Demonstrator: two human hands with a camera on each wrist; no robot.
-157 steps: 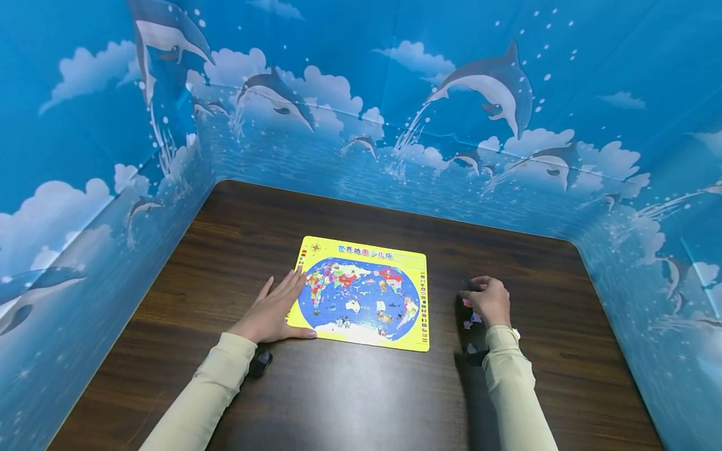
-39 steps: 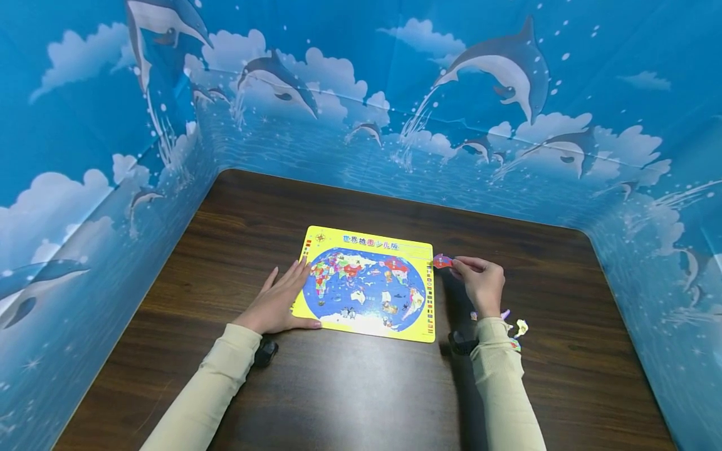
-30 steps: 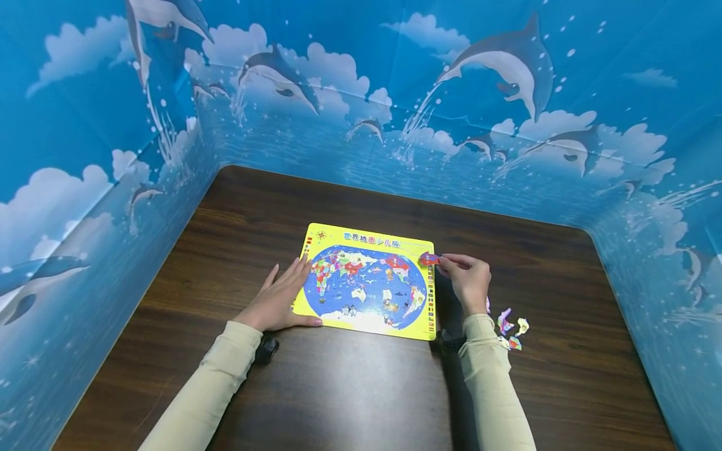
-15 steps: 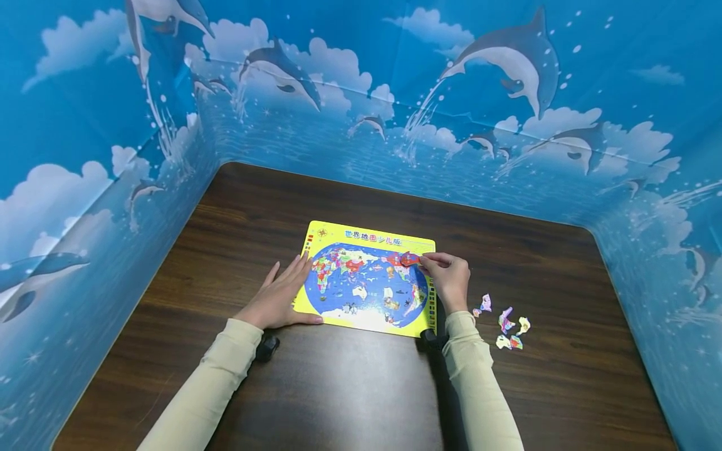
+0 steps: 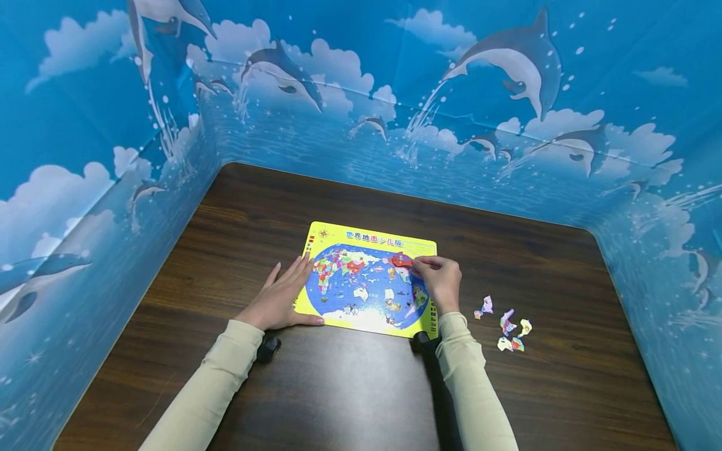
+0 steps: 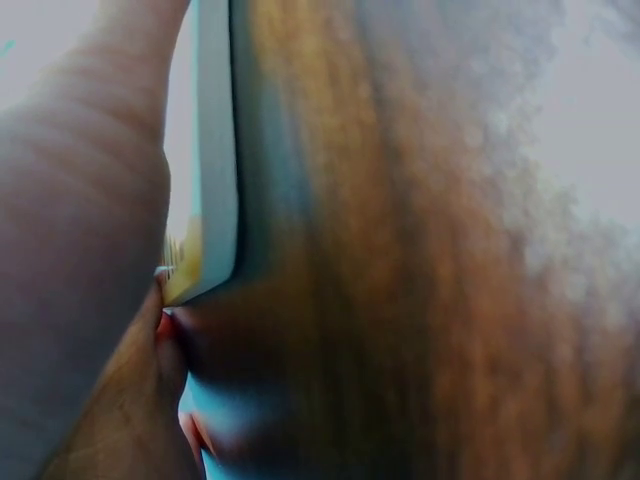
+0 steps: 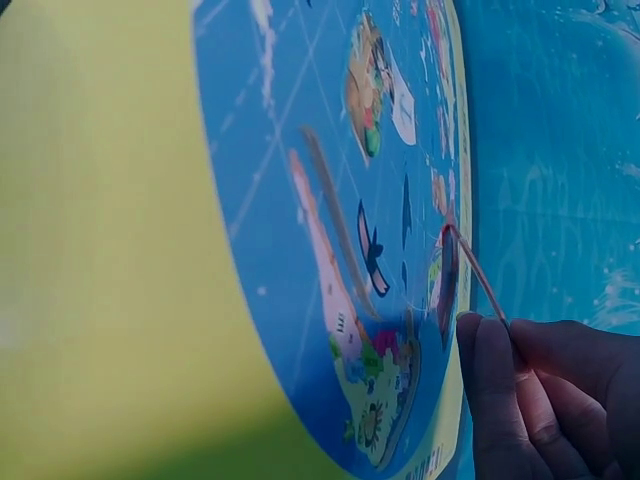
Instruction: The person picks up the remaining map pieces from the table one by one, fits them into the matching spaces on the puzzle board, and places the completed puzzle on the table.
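A yellow-bordered world map puzzle board (image 5: 338, 318) lies flat on the dark table. My left hand (image 5: 280, 299) rests along its left edge, fingers spread and straight, thumb at the front corner. In the left wrist view that hand (image 6: 130, 400) is partly seen beside the board's edge (image 6: 217, 150). My right hand (image 5: 439, 279) pinches a red puzzle piece (image 5: 400, 259) over the upper right of the map. Seen from the right wrist, the thin piece (image 7: 482, 275) is held tilted between thumb and fingers (image 7: 495, 370), its far end at the map's surface.
Several loose puzzle pieces (image 5: 507, 322) lie on the table (image 5: 570, 300) right of the board. A blue dolphin-print backdrop (image 5: 361, 150) stands around the table's back and sides. Dark wrist devices show under the left wrist (image 5: 268, 349) and right wrist (image 5: 423, 342).
My right hand took the red piece from the loose pieces, carried it left over the board's right border and onto the map's upper right. My left hand has stayed on the board's edge.
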